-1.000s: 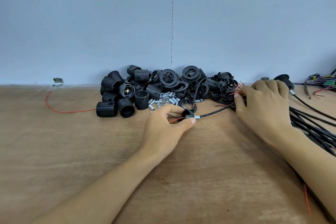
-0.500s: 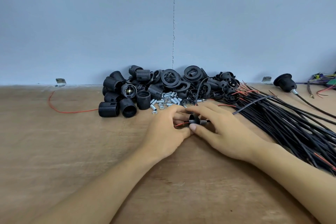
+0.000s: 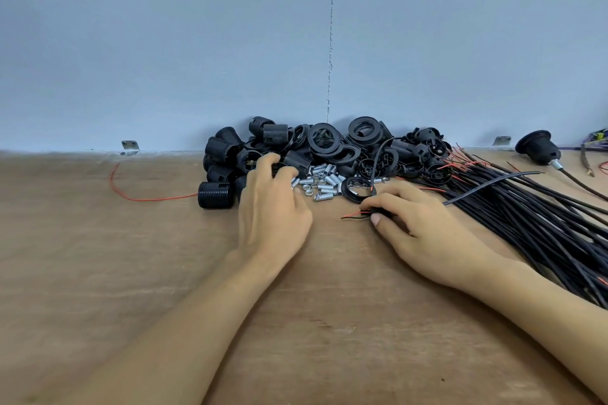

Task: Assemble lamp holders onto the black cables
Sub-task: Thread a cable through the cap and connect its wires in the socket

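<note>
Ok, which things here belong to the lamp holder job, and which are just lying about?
In the job: lamp holder parts, metal tubes and nuts, black cables, a single cable pinched by the right hand, left hand at the parts pile.
Lying about: loose red wire, wall bracket, coloured wires far right.

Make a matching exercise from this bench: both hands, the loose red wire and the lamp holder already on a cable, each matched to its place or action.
Things
1. left hand
2. right hand
3. loose red wire
4. cabled lamp holder

Places or actions
A. sits at the far right
B. reaches into the pile of black holder parts
C. lies alone, left of the pile
D. pinches the end of a black cable

Pairs: 1-B, 2-D, 3-C, 4-A
</note>
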